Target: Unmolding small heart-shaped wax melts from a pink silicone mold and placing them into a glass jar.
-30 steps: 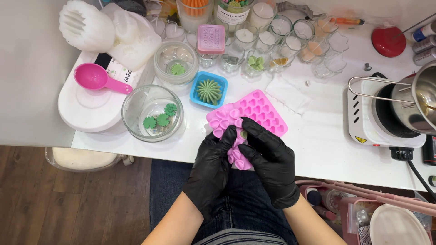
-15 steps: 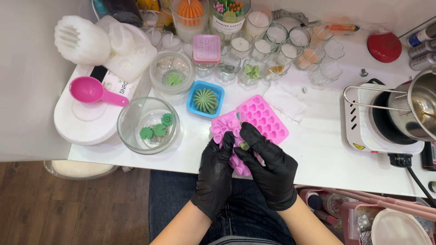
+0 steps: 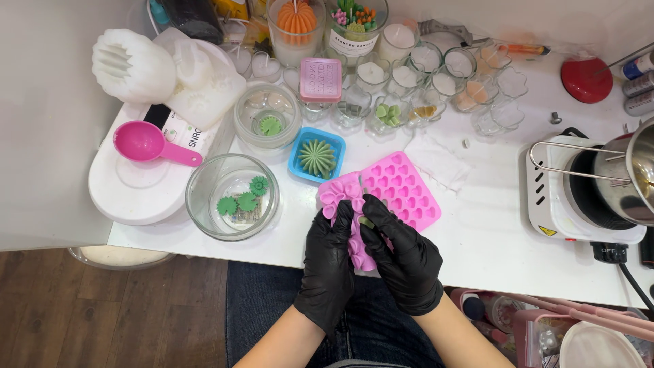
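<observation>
Hands and mould had slid slightly toward the table edge. Left hand [image 3: 328, 269] and right hand [image 3: 403, 255] clamped pink mould [image 3: 381, 197]; blue dish [image 3: 317, 155] and glass bowl [image 3: 231, 197] nearby; fingers hid the mould's lower end.

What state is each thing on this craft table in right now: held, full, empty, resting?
Pink silicone mould: left end bent up, gripped by both hands.
Left hand: gloved, gripping the mould.
Right hand: gloved, pinching a small green piece.
Glass bowl: holds green flower shapes.
Blue mould: filled, green.
Pink scoop: resting on the white scale.
Metal pot: on the hotplate.
</observation>
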